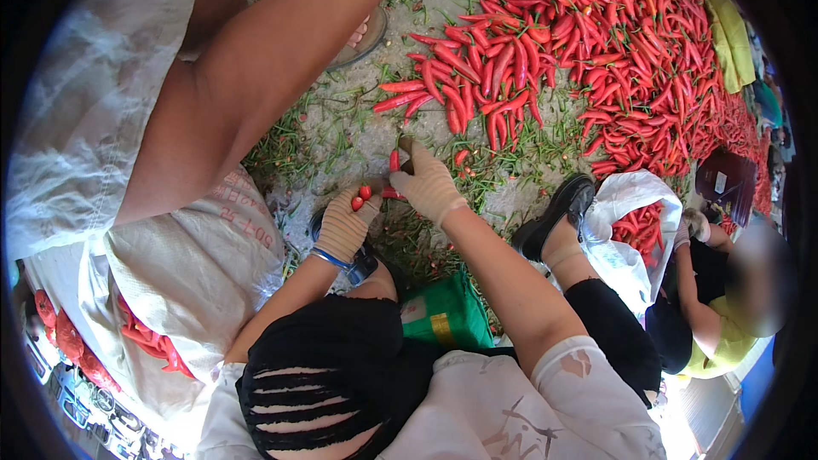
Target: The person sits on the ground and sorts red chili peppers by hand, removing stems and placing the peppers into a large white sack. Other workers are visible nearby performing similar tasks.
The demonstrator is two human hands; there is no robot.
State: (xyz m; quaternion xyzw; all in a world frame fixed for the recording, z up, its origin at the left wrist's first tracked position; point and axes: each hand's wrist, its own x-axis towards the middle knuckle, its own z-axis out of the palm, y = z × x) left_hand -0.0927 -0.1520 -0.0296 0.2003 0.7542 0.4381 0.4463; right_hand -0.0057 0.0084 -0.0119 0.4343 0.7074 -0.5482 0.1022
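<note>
My left hand (344, 230), in a ribbed beige glove, is closed around red chili peppers (362, 194), and two rounded red ends show above the fingers. Just to its right, my right hand (429, 186) wears a similar glove and grips a red chili pepper (394, 160) between thumb and fingers. Another bit of red pepper (391, 193) shows between the two hands; which hand has it I cannot tell. Beyond my right hand, a large heap of red chili peppers (511, 57) with green stems spreads over the concrete floor.
Loose green stems (300, 134) litter the ground. On the left, a person's bare leg (255, 57) rises beside a woven sack (185, 255) of peppers. A green bag (447, 313) lies between my legs. At right, a co-worker (709, 326) sits by a white sack (607, 230) of peppers.
</note>
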